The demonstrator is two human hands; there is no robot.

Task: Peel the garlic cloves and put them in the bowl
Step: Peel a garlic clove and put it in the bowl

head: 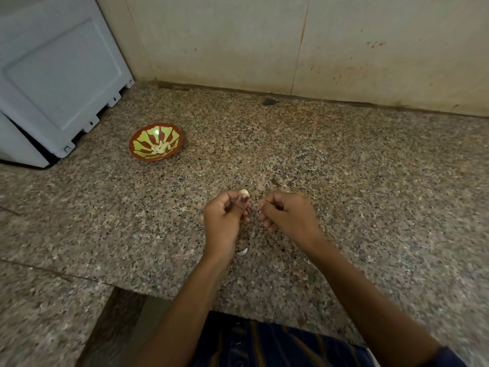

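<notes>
While a pale garlic clove [244, 192] is pinched at the fingertips of the left hand [225, 215], thumb pressed up against it, it's held above the middle of the counter, well away from the bowl. The other fingers of that hand are curled in toward the palm. Just beside it, the right hand [287, 211] is seen with its fingers curled too, tips close together; whether a scrap of skin is being pinched there can't really be told, it's too small to make out. The two hands are nearly touching at the knuckles.

A white bit of peel [242, 251] is left lying on the speckled granite counter [370, 181], right under the left wrist. Further off to the left, a red bowl [156, 142] with a green-yellow pattern is set on the counter, and a small pile of peeled cloves [160, 147] is sitting in its middle. Beside the bowl, a pale blue-grey appliance [58, 75] is parked in the corner against the stained beige wall [264, 43].
</notes>
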